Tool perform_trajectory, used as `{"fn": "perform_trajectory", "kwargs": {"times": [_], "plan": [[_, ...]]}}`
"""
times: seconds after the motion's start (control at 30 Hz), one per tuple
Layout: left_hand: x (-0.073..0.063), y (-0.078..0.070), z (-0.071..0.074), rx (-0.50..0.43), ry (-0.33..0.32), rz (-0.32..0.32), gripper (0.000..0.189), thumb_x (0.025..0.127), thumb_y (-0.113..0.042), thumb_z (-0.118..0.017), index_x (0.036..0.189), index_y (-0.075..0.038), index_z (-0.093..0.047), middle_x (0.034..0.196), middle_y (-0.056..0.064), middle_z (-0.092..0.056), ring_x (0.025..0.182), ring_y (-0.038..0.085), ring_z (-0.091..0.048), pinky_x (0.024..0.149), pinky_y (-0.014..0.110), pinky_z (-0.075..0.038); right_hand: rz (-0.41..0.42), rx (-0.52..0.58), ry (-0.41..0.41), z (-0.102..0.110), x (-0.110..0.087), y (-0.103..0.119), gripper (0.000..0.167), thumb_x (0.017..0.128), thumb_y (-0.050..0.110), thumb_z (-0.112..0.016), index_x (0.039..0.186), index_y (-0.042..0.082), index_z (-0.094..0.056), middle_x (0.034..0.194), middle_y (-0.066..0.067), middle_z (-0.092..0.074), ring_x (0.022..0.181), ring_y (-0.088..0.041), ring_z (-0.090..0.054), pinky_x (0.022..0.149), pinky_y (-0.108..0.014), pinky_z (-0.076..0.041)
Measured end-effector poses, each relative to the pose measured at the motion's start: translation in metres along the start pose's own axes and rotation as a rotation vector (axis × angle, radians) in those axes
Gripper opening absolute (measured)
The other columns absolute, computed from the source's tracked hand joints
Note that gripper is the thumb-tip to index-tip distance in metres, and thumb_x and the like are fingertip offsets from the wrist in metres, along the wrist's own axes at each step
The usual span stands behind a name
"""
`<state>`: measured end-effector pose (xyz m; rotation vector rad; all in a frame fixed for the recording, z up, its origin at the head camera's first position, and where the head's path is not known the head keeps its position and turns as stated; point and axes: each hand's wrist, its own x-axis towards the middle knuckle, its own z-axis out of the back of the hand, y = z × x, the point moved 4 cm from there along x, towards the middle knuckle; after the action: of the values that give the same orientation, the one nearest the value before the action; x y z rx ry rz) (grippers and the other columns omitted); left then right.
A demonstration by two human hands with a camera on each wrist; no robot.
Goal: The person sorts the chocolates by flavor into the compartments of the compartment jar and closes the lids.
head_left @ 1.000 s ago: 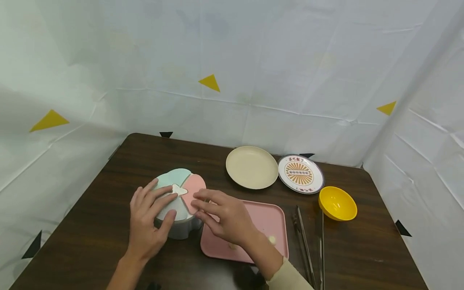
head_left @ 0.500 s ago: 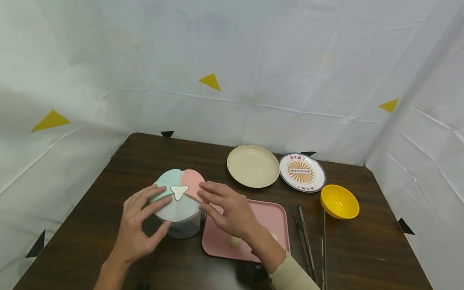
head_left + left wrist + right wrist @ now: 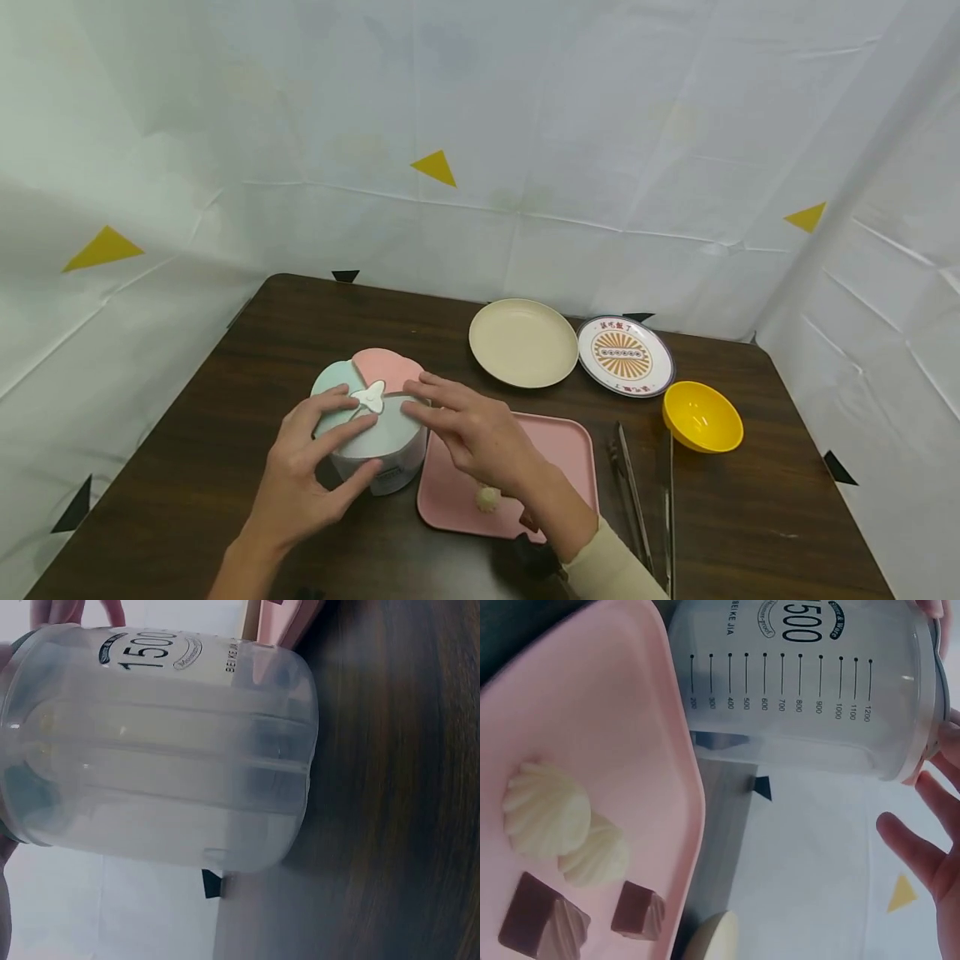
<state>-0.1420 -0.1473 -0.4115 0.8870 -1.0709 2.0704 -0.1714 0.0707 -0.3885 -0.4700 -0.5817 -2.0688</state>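
Observation:
A clear storage jar (image 3: 405, 467) stands upright on the table, marked 1500 with a measuring scale in the right wrist view. Its lid (image 3: 375, 437) has pink, mint and pale blue sections round a white three-armed knob (image 3: 372, 397). My left hand (image 3: 303, 467) lies spread on the lid's near left, two fingertips near the knob and the thumb by the front edge. My right hand (image 3: 480, 433) touches the lid's right side with nearly straight fingers. In the right wrist view, two ridged cream-coloured pieces (image 3: 547, 810) and two brown blocks (image 3: 637, 909) lie on the pink tray (image 3: 615, 682).
Behind the tray are a cream plate (image 3: 523, 343) and a white patterned plate (image 3: 626, 357). A yellow bowl (image 3: 702, 417) sits at the right, with metal tongs (image 3: 633, 500) before it. A dark object (image 3: 536, 557) lies beneath my right forearm.
The lid has turned counterclockwise as seen from above: the pink section went from the right to the back, the pale blue one came to the front. Both hands stayed at the lid, shifting slightly.

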Motion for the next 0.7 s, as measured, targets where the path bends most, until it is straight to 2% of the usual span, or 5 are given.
{"fn": "perform_trajectory", "kwargs": {"times": [0.13,0.23,0.47,0.7], "plan": [[-0.0006,0.0002,0.0000,0.016,0.029,-0.025,0.041,0.088,-0.042,-0.068,0.114,-0.011,-0.074,0.127,0.014,-0.062,0.123,0.038,-0.052,0.109,0.049,-0.027,-0.010,0.002,0.016,0.0010,0.0000,-0.0014,0.040,0.096,0.011,-0.062,0.135,0.017,-0.061,0.147,0.003,-0.049,0.140,-0.014,-0.037,0.103,-0.025,-0.040],[-0.0014,0.0011,0.0001,0.027,0.036,-0.037,0.043,0.090,-0.044,-0.067,0.116,-0.010,-0.073,0.126,0.012,-0.064,0.125,0.037,-0.052,0.109,0.050,-0.027,-0.010,-0.001,0.021,0.0006,-0.0003,-0.0019,0.042,0.094,0.008,-0.063,0.135,0.017,-0.061,0.147,0.003,-0.048,0.140,-0.014,-0.037,0.100,-0.024,-0.043],[-0.0024,0.0012,-0.0005,0.024,-0.009,-0.062,0.043,0.090,-0.045,-0.068,0.114,-0.010,-0.074,0.121,0.012,-0.067,0.119,0.035,-0.056,0.106,0.045,-0.028,0.003,-0.016,0.012,-0.0010,-0.0006,-0.0048,0.044,0.093,0.004,-0.064,0.135,0.016,-0.061,0.146,0.003,-0.049,0.137,-0.013,-0.041,0.095,-0.024,-0.046],[-0.0005,-0.0010,-0.0017,0.046,-0.043,-0.072,0.044,0.091,-0.045,-0.065,0.114,-0.009,-0.074,0.119,0.010,-0.069,0.116,0.033,-0.058,0.104,0.043,-0.029,-0.008,0.031,-0.019,-0.0016,0.0009,-0.0075,0.041,0.093,0.003,-0.063,0.133,0.013,-0.063,0.142,0.001,-0.053,0.134,-0.014,-0.045,0.094,-0.024,-0.047]]}}
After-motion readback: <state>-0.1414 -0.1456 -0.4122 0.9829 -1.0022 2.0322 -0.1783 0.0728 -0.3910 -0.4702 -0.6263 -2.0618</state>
